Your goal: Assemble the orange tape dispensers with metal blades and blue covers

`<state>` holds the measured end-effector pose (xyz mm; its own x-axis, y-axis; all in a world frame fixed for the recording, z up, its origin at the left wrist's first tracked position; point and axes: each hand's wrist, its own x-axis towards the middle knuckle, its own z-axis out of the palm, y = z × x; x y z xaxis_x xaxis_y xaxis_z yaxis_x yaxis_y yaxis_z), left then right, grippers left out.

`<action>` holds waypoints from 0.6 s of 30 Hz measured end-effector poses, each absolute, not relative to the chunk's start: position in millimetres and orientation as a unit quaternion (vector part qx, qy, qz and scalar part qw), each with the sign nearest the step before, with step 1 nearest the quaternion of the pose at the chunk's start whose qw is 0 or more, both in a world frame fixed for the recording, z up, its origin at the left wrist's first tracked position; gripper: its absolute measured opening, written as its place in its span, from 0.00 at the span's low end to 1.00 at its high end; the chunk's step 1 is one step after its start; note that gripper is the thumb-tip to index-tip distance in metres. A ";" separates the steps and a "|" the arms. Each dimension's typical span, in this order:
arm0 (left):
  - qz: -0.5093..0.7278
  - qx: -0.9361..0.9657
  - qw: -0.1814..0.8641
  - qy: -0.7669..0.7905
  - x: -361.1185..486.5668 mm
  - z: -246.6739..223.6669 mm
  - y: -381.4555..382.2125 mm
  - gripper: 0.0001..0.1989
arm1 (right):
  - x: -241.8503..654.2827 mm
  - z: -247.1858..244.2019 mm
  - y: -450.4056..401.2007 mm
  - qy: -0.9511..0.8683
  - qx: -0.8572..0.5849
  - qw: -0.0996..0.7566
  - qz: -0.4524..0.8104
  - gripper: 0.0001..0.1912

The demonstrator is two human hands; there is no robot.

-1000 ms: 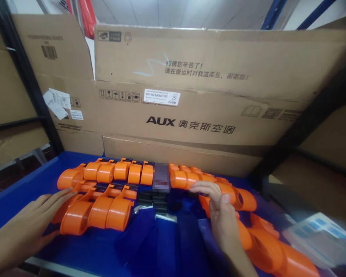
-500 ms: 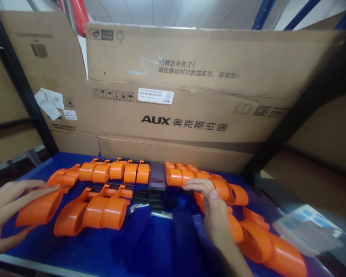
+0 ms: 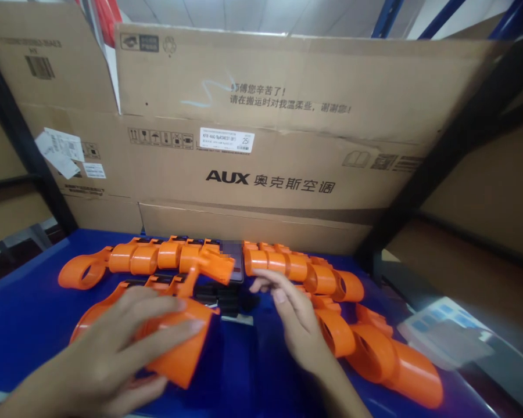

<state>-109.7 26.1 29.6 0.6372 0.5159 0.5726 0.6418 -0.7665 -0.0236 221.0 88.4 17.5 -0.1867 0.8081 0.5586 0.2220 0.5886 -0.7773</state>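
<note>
In the head view, we are holding an orange holder [image 3: 182, 360] just above the tabletop [image 3: 21, 337], our left hand [image 3: 108, 345] gripping its wide band, apparently so that its slim arm is pointing away unobstructed. Our right hand [image 3: 292, 319] is hovering near the black pieces [image 3: 228, 303], its grip loosely parted and seemingly empty. More orange holders [image 3: 278, 263] are lying in rows on both sides, presumably for easy reach.

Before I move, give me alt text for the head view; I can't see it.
Left hand grips an orange piece over a blue surface; the right hand, loosely curled, is near black pieces. Other orange pieces lie in rows on both sides, cardboard standing behind.
</note>
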 end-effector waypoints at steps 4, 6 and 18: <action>-0.289 -0.932 0.053 -0.212 -44.3 16.9 59.3 0.41 | 216.1 14.3 92.4 -0.644 -0.396 0.545 0.362 0.20; -0.296 -0.938 0.004 -0.183 -22.3 12.4 72.5 0.43 | 218.4 13.2 98.4 -0.582 -0.427 0.575 0.386 0.19; -0.456 -0.520 -0.669 -0.271 67.3 5.8 94.2 0.30 | 221.9 10.7 105.4 -0.534 -0.474 0.605 0.352 0.19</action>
<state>67.3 94.2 5.8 0.4368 0.8925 0.1122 -0.3295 0.0426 0.9432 221.9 105.4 10.7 0.1817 0.9323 0.3128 0.0797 0.3031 -0.9496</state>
